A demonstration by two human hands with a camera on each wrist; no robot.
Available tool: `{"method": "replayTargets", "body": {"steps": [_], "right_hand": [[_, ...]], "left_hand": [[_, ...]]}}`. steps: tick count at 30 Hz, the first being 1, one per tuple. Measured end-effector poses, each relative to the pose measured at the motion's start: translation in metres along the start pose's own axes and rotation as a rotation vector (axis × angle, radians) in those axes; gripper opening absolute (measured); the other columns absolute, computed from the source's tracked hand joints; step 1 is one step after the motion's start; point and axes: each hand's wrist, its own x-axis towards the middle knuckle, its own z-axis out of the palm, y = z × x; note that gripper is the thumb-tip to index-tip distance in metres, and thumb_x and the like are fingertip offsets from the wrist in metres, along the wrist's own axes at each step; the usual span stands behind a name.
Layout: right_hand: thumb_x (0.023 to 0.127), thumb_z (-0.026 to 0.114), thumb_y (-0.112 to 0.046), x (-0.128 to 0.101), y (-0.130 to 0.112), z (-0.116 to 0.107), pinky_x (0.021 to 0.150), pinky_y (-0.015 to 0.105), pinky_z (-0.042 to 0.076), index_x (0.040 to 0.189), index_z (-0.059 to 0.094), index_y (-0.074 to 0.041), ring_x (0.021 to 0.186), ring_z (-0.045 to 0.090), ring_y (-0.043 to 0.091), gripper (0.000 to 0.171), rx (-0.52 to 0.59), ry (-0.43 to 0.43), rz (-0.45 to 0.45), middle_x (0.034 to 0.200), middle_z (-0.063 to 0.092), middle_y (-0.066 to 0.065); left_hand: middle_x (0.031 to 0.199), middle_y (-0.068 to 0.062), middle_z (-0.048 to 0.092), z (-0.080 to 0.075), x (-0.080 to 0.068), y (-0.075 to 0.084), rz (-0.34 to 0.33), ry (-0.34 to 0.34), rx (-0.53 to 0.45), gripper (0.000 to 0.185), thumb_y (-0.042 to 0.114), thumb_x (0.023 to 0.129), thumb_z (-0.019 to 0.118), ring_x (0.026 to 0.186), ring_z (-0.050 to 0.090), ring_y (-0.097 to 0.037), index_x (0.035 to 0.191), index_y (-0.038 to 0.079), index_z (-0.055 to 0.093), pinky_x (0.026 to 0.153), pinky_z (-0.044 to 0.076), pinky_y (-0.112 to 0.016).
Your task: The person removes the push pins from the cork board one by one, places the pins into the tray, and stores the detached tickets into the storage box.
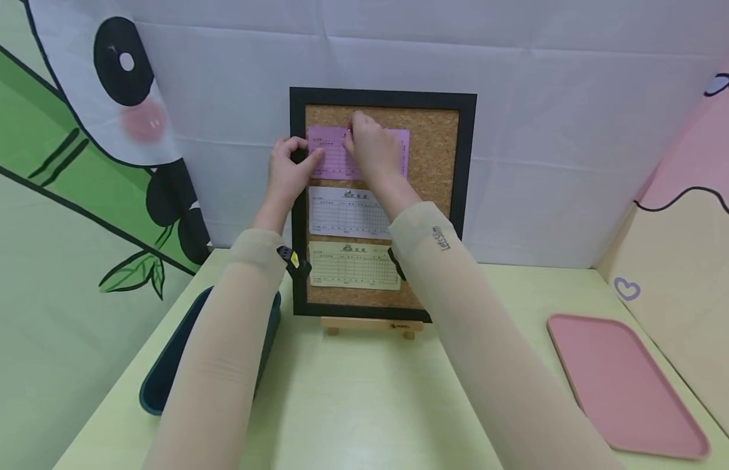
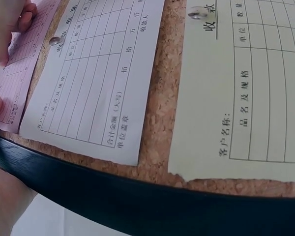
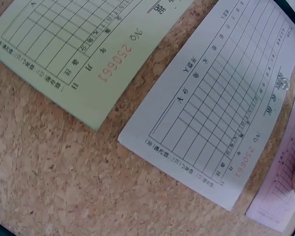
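Note:
A black-framed corkboard (image 1: 435, 170) stands upright with three receipt slips in a column. The pink slip (image 1: 329, 166) is uppermost, the white slip (image 1: 341, 222) below it, the yellow slip (image 1: 353, 274) lowest. Clear push pins hold the white slip and the yellow slip, as the left wrist view shows. My left hand (image 1: 289, 171) grips the board's left edge, its thumb on the pink slip. At the pink slip's upper middle, my right hand (image 1: 376, 150) pinches what looks like a push pin, mostly hidden by the fingers.
A small wooden easel (image 1: 370, 324) supports the board on the pale table (image 1: 364, 405). Left of it, a dark blue tray (image 1: 164, 372) lies partly under my left forearm. A pink tray (image 1: 629, 385) is on the right. Printed cloth hangs behind.

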Motion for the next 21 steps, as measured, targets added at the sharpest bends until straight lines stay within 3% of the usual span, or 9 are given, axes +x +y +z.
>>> {"method": "replayTargets", "body": {"steps": [11,21], "right_hand": [[0.099,0.046,-0.024,0.003,0.005,0.0,0.061,0.027,0.05,0.111,0.056,-0.008,0.068,0.058,0.016,0.022,-0.004,-0.028,-0.09,0.103,0.067,0.005],[0.097,0.048,-0.035,0.006,0.019,-0.003,0.061,0.032,0.046,0.111,0.058,-0.017,0.067,0.057,0.015,0.025,-0.025,-0.017,-0.099,0.103,0.067,-0.003]], "left_hand": [[0.131,-0.009,0.044,-0.001,0.001,-0.001,-0.004,-0.004,-0.007,0.037,0.035,0.085,0.069,0.123,0.039,-0.022,0.099,0.002,0.059,0.107,0.029,-0.034],[0.131,-0.008,0.045,0.0,0.001,0.0,-0.021,-0.006,-0.015,0.036,0.036,0.085,0.069,0.122,0.04,-0.02,0.098,0.004,0.059,0.105,0.032,-0.032]]}}
